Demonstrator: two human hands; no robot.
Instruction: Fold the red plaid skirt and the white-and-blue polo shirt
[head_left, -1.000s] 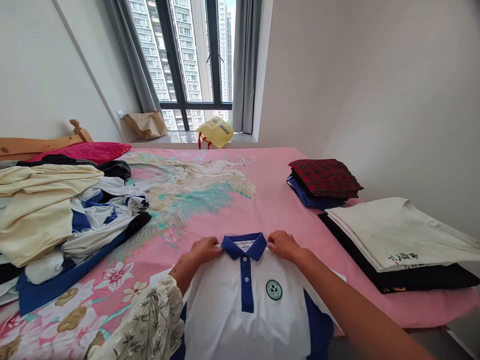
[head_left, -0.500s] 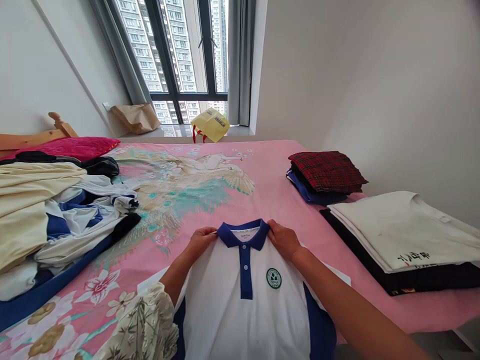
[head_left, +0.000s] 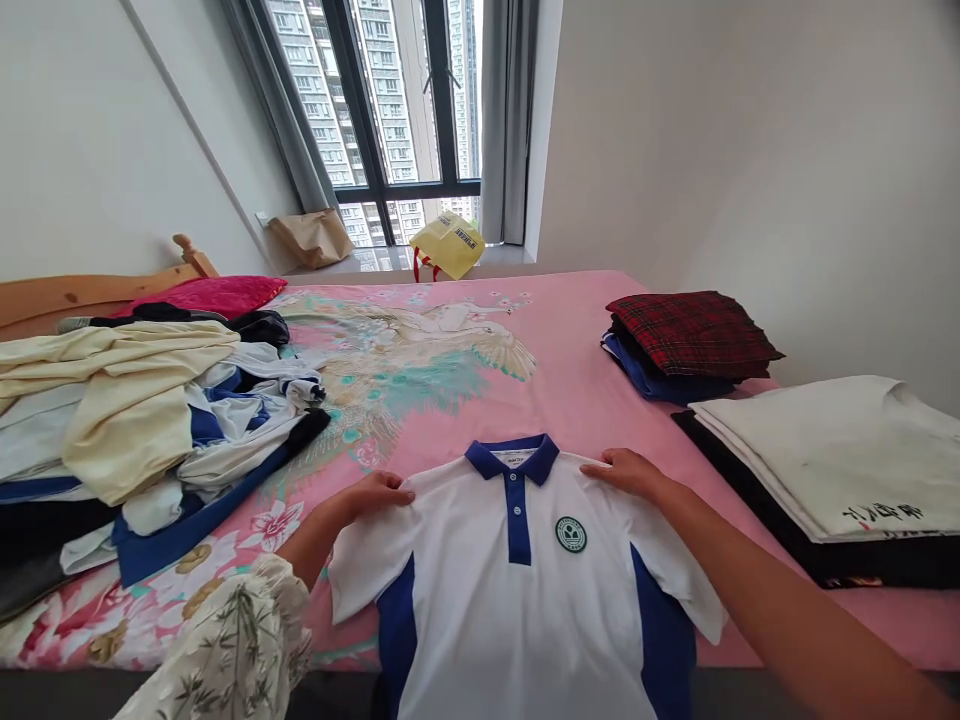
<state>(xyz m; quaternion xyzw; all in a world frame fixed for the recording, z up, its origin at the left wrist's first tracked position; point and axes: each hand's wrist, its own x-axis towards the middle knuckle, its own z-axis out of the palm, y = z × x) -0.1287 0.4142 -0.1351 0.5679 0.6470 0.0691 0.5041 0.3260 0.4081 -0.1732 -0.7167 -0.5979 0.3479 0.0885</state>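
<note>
A white polo shirt [head_left: 480, 580] with a blue collar, blue side panels and a round green badge lies front side up at the near edge of the bed, its lower part running out of view. My left hand [head_left: 379, 494] pinches the shirt at the shoulder on the left. On the opposite shoulder, my right hand [head_left: 626, 472] grips the fabric between thumb and fingers. Both short sleeves hang out to the sides, and the collar stands between my hands.
Loose clothes [head_left: 150, 400] are heaped on the left of the pink flowered bedspread [head_left: 450, 400]. At right lie a folded stack topped by red plaid cloth [head_left: 694, 330] and another topped by a white T-shirt [head_left: 832, 450]. Yellow [head_left: 450, 245] and brown [head_left: 311, 238] bags sit by the window.
Both hands have moved apart, from beside the collar out to the shoulders. The shirt's shoulders and sleeves are spread wider now. The view has turned slightly left.
</note>
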